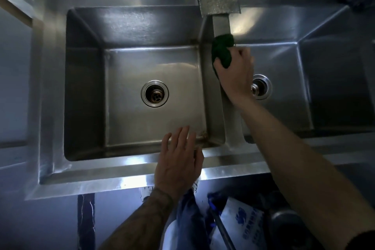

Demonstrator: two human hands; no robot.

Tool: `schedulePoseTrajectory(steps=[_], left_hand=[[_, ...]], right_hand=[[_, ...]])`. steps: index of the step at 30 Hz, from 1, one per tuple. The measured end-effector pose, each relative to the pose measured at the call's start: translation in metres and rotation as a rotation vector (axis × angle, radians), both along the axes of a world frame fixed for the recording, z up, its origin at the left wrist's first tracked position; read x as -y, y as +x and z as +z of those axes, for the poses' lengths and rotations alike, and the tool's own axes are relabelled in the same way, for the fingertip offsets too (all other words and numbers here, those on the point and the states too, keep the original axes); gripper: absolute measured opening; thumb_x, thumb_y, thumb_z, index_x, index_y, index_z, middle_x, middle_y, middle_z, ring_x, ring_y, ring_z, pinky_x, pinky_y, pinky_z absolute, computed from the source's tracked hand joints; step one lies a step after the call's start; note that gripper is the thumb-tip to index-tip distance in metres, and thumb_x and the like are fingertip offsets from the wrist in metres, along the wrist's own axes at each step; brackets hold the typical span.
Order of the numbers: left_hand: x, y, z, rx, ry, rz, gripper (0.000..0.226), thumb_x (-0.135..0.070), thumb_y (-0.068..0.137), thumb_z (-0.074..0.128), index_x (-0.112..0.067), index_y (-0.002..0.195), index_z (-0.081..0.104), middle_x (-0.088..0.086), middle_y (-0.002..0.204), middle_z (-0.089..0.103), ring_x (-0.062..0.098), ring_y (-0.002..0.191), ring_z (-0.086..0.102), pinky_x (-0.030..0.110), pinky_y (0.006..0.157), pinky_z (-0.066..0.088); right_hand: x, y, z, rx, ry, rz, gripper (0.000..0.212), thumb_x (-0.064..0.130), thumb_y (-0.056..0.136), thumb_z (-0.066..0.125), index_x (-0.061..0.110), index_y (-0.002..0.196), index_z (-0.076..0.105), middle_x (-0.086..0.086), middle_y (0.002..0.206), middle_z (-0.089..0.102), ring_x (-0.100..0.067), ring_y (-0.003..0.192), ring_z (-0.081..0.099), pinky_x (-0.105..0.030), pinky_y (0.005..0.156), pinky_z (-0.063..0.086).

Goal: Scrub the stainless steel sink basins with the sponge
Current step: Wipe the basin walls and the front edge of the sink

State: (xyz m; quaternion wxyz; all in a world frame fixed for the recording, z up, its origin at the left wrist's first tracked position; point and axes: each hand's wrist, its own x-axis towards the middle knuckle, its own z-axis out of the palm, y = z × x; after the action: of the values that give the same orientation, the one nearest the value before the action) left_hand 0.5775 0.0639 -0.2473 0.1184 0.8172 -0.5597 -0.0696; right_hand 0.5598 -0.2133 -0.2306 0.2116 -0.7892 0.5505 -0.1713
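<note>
Nearest, below the sink's front edge, a white bag with blue print point(241, 221). Above it the front rim point(121, 168), and over that rim my left grip point(178, 160), fingers straight and spread, holding nothing, fingertips reaching past the near edge of the left basin point(129, 63); whether the palm bears on the rim I cannot tell. Left basin contents: a round drain point(154, 93) mid-floor with a brownish strainer, and a rust-coloured stain point(203, 134) in the near right corner, just beside my fingertips. Farther out, the divider point(234, 126) between the two basins. My right grip point(236, 75) is at the divider's far end, fingers curled round the green sponge point(222, 48), which is bunched up and pressed where the divider meets the back wall, directly below the faucet spout point(220, 24). Right basin point(284, 71) contents: its drain point(261, 87), partly hidden behind my right wrist. Step in hand, as I judge it: scrubbing the divider top and that far junction. To do it well, flatten the sponge so more face meets steel, work short overlapping strokes along the seam, and brace with the left on the front rim. Then take each basin's walls before its floor, and give the stained near corner extra pressure. Most of the job looks ahead of me.
</note>
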Motion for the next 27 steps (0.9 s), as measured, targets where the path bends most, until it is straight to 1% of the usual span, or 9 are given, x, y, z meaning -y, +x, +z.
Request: schedulePoseTrajectory(steps=[7, 10, 13, 15, 17, 20, 23, 25, 27], left_hand=[[0.0, 0.001, 0.001, -0.007, -0.004, -0.008, 0.039, -0.029, 0.102, 0.048, -0.008, 0.132, 0.062, 0.013, 0.143, 0.061, 0.033, 0.132, 0.058, 0.051, 0.113, 0.043], [0.0, 0.002, 0.002, -0.025, -0.009, -0.006, 0.036, -0.029, 0.102, 0.051, -0.009, 0.13, 0.062, 0.013, 0.142, 0.062, 0.033, 0.13, 0.058, 0.05, 0.111, 0.044], [-0.001, 0.004, 0.007, -0.077, -0.029, 0.003, 0.035, -0.028, 0.104, 0.049, -0.009, 0.13, 0.062, 0.012, 0.141, 0.061, 0.032, 0.131, 0.058, 0.049, 0.111, 0.045], [-0.005, 0.008, 0.011, -0.16, -0.086, 0.014, 0.035, -0.025, 0.104, 0.047, -0.007, 0.129, 0.063, 0.013, 0.141, 0.062, 0.033, 0.13, 0.059, 0.049, 0.11, 0.045], [-0.011, 0.017, 0.015, -0.226, -0.148, 0.048, 0.035, -0.023, 0.103, 0.046, -0.005, 0.127, 0.064, 0.015, 0.14, 0.062, 0.033, 0.13, 0.058, 0.048, 0.11, 0.044], [-0.029, 0.038, 0.021, -0.23, -0.165, 0.107, 0.036, -0.023, 0.104, 0.043, -0.005, 0.128, 0.063, 0.015, 0.142, 0.061, 0.034, 0.131, 0.057, 0.048, 0.111, 0.042], [-0.058, 0.068, 0.024, -0.226, -0.162, 0.142, 0.036, -0.021, 0.105, 0.043, -0.003, 0.129, 0.062, 0.016, 0.143, 0.06, 0.036, 0.132, 0.057, 0.052, 0.111, 0.044], [-0.079, 0.088, 0.024, -0.217, -0.164, 0.162, 0.035, -0.02, 0.105, 0.043, -0.002, 0.128, 0.063, 0.017, 0.142, 0.059, 0.036, 0.13, 0.056, 0.05, 0.111, 0.042], [-0.097, 0.103, 0.025, -0.22, -0.17, 0.182, 0.034, -0.02, 0.106, 0.044, -0.002, 0.128, 0.062, 0.017, 0.142, 0.06, 0.034, 0.13, 0.055, 0.045, 0.112, 0.038]], right_hand=[[-0.118, -0.11, 0.009, -0.104, -0.007, 0.096, 0.04, 0.033, 0.09, 0.072, 0.016, 0.126, 0.067, -0.007, 0.13, 0.057, -0.025, 0.114, 0.054, -0.045, 0.096, 0.049], [-0.162, -0.154, 0.01, -0.204, -0.042, 0.077, 0.041, 0.035, 0.086, 0.074, 0.017, 0.123, 0.068, -0.005, 0.13, 0.059, -0.025, 0.112, 0.053, -0.046, 0.091, 0.051], [-0.192, -0.157, 0.005, -0.218, -0.091, -0.067, 0.037, 0.034, 0.085, 0.075, 0.014, 0.116, 0.071, -0.009, 0.129, 0.061, -0.031, 0.11, 0.053, -0.046, 0.09, 0.051], [-0.211, -0.13, 0.003, -0.191, -0.087, -0.139, 0.037, 0.039, 0.088, 0.068, 0.014, 0.116, 0.072, -0.01, 0.13, 0.062, -0.033, 0.11, 0.053, -0.045, 0.091, 0.048], [-0.232, -0.1, 0.003, -0.176, -0.067, -0.026, 0.041, 0.045, 0.088, 0.063, 0.017, 0.117, 0.071, -0.008, 0.131, 0.061, -0.031, 0.113, 0.053, -0.041, 0.095, 0.043], [-0.241, -0.089, 0.004, -0.145, -0.052, 0.219, 0.039, 0.043, 0.088, 0.068, 0.019, 0.118, 0.07, -0.006, 0.131, 0.061, -0.025, 0.115, 0.054, -0.039, 0.098, 0.043], [-0.231, -0.105, 0.009, -0.132, -0.069, 0.025, 0.033, 0.034, 0.084, 0.072, 0.017, 0.112, 0.073, -0.007, 0.125, 0.062, -0.028, 0.11, 0.053, -0.041, 0.092, 0.045], [-0.235, -0.106, 0.009, -0.139, -0.067, -0.144, 0.032, 0.026, 0.083, 0.077, 0.012, 0.111, 0.074, -0.013, 0.123, 0.063, -0.037, 0.107, 0.056, -0.045, 0.092, 0.047], [-0.254, -0.087, 0.008, -0.152, -0.049, -0.187, 0.033, 0.026, 0.084, 0.077, 0.009, 0.112, 0.073, -0.015, 0.124, 0.063, -0.04, 0.105, 0.057, -0.047, 0.092, 0.047]])
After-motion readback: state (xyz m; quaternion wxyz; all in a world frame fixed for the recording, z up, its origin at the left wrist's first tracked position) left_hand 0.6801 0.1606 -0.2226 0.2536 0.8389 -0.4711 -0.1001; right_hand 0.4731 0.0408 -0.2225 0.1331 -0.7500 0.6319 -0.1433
